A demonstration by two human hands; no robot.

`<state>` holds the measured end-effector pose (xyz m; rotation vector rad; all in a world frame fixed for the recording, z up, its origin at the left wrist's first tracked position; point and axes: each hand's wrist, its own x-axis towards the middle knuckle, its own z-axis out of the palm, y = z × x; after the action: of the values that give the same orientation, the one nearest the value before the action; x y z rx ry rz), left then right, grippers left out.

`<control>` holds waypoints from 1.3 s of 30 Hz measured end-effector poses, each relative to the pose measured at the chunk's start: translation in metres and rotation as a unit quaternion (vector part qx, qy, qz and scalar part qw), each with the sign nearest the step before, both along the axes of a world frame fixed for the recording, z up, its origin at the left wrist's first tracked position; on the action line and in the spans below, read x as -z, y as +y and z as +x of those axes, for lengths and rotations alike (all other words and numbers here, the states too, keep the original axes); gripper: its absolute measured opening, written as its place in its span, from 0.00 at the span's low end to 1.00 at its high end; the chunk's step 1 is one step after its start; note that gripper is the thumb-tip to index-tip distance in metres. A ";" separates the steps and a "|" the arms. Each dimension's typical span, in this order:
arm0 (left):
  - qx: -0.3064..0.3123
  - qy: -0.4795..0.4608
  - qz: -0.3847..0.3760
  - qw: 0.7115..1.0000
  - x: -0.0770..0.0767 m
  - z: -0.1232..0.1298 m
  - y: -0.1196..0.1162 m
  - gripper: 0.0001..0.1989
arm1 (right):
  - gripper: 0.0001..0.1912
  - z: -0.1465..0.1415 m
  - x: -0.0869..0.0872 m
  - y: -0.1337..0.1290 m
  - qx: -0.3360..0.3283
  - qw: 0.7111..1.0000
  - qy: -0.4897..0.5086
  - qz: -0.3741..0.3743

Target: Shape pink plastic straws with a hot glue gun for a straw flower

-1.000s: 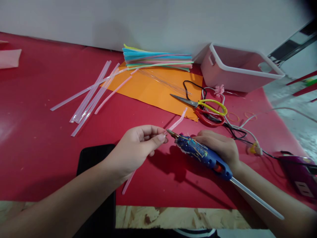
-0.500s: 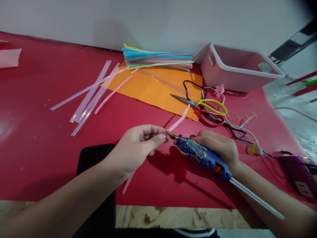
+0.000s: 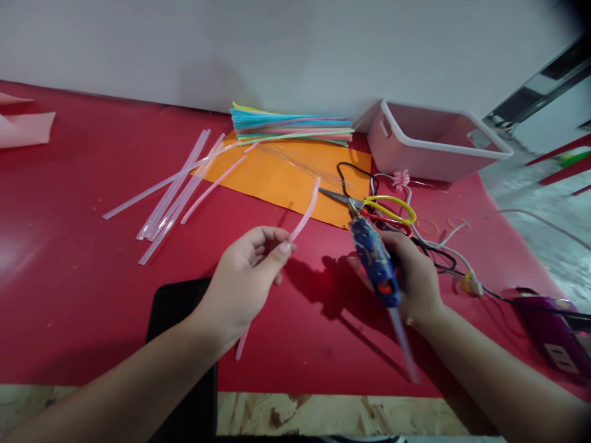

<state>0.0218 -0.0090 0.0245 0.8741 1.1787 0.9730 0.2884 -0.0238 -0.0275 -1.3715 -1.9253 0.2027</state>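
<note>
Between thumb and fingers, my left hand [image 3: 249, 274] pinches a pink pipe cleaner [image 3: 305, 212]; one end points up and away, the other shows below my wrist. My right hand [image 3: 413, 277] is wrapped round a blue hot glue gun [image 3: 373, 255] with dried glue smeared on its front. Its nozzle points away from me, apart from the pipe cleaner, and a clear glue stick [image 3: 403, 344] juts from its rear. Scissors [image 3: 390, 208] with one yellow and one red handle lie just beyond the nozzle, partly covered by it.
Clear glue sticks [image 3: 172, 203] lie at left on the red tabletop [image 3: 83, 264]. Behind, a bundle of coloured pipe cleaners [image 3: 290, 123] rests on orange paper [image 3: 277, 178]. A pink bin [image 3: 429, 147], cords, a pink flower [image 3: 401, 179] and a purple power strip [image 3: 547, 332] are at right.
The glue gun has swung right, away from my left fingers, and its nozzle now points more forward. The pipe cleaner's far end has tilted more upright in my left hand.
</note>
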 end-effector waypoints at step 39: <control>0.123 -0.115 -0.090 0.982 -0.010 0.006 0.004 0.05 | 0.11 -0.037 -0.026 -0.018 -0.067 0.820 0.540 -0.177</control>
<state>0.0279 -0.0054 0.0343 0.7214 0.9207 0.7314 0.2518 -0.0421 -0.0016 -0.9525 -1.0051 1.1821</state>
